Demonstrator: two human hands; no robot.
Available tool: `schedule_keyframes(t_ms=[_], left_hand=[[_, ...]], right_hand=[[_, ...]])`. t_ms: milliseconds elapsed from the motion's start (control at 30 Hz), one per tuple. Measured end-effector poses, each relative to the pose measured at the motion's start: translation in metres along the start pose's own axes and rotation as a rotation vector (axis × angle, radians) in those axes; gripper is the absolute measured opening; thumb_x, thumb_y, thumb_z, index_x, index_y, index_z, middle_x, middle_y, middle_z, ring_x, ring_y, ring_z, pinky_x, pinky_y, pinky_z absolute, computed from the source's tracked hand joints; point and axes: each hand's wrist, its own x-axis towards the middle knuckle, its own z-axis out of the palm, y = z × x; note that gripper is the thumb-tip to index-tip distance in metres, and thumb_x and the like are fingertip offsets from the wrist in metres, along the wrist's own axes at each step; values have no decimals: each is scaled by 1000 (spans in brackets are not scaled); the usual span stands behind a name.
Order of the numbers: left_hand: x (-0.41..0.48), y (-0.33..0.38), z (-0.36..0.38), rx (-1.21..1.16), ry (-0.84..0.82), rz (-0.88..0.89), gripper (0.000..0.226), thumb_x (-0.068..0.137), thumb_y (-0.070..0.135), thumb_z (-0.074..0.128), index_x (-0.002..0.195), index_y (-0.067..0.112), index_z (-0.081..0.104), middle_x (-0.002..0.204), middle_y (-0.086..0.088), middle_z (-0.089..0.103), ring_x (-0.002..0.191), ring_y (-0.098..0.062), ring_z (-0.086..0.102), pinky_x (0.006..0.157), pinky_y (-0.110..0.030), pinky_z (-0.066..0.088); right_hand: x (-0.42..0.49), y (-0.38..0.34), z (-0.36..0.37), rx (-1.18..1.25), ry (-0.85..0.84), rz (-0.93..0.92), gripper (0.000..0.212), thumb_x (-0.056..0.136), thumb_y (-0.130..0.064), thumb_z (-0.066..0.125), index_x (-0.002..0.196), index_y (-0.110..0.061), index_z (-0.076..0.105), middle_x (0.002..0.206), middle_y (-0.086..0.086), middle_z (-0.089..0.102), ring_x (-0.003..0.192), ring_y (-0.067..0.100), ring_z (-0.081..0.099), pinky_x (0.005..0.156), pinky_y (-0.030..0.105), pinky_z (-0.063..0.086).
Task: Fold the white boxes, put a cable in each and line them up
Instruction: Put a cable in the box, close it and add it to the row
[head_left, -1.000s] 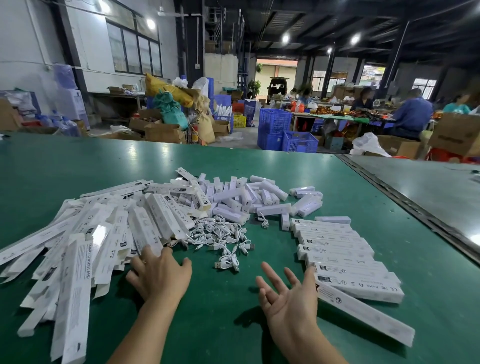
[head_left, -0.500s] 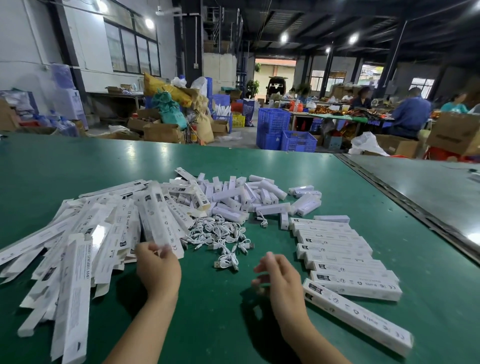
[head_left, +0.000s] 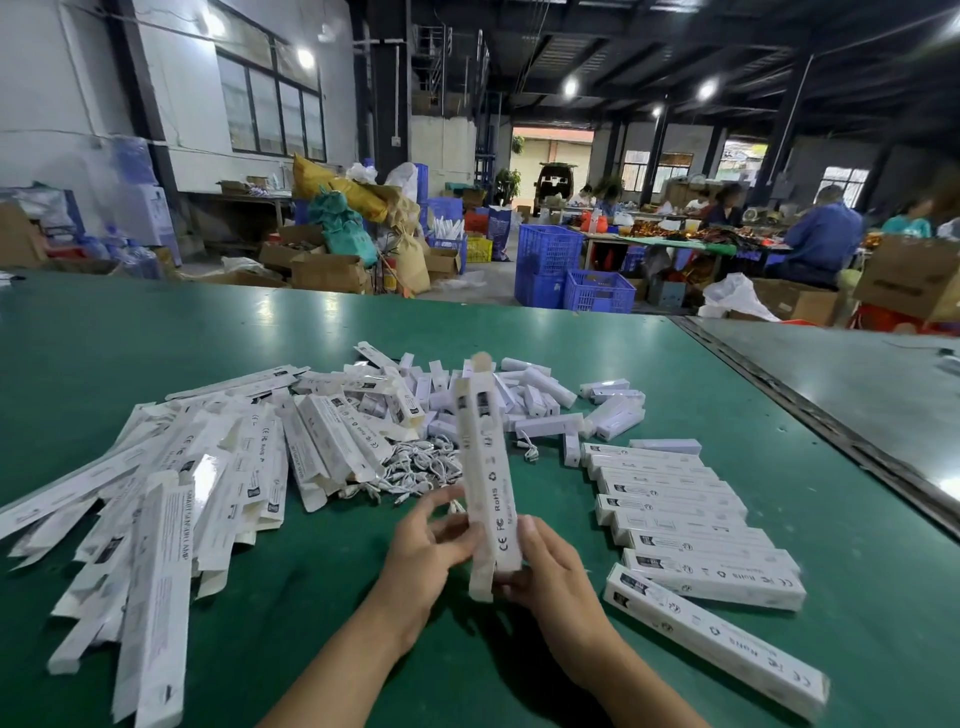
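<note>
Both my hands hold one long white box (head_left: 485, 462) upright above the green table (head_left: 322, 597). My left hand (head_left: 428, 545) grips its lower left side, and my right hand (head_left: 543, 569) pinches its bottom end. A heap of flat unfolded white boxes (head_left: 171, 493) lies to the left. White cables (head_left: 415, 470) lie tangled in the middle, behind my hands. A row of folded boxes (head_left: 680, 512) is lined up on the right, with the nearest one (head_left: 714, 639) lying at a slant.
Small white items (head_left: 524, 397) are piled at the back of the work area. A metal seam (head_left: 810, 415) divides this table from a grey one on the right. Blue crates (head_left: 597, 291), cardboard boxes and seated people are beyond the table.
My left hand picked a flat box out of the left heap and raised it upright. My right hand turned from lying palm-up near the row to gripping the box's bottom end.
</note>
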Motion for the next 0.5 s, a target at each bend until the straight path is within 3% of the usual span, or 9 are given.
schedule_keyframes(t_ms=[100,200,300,367,500], left_hand=[[0,-1,-1,70,-8,44,24,86,-8,66,105,7,66,101,-11,76,99,-24,72,84,-28,54],[2,-1,-2,54,-24,56,29,87,-2,68,113,9,65,103,-8,75,102,-28,70,84,-34,56],[3,7,-3,-181,-73,25,38,86,17,67,123,18,59,105,-12,73,92,-29,70,77,-42,54],[5,12,-8,-337,-53,6,42,85,25,61,126,20,54,114,-9,73,98,-26,69,83,-42,52],[7,17,-15,-499,-32,-80,44,82,27,60,125,17,55,118,-7,72,102,-24,72,85,-44,52]], right_hand=[[2,-2,1,-24,-31,-33,41,96,-45,42,109,-17,69,102,23,67,83,25,63,75,40,53],[2,-4,0,-71,-50,-55,38,97,-47,41,108,-23,69,98,20,66,79,20,61,67,32,50],[2,-3,0,-135,-62,-50,33,95,-46,48,106,-26,71,85,8,68,74,16,59,64,25,46],[3,-2,1,-201,-70,-30,28,93,-45,58,101,-23,73,71,-4,64,62,8,55,56,19,42],[3,2,2,-259,-34,31,28,81,-42,72,95,-18,73,70,-2,67,55,9,58,48,22,44]])
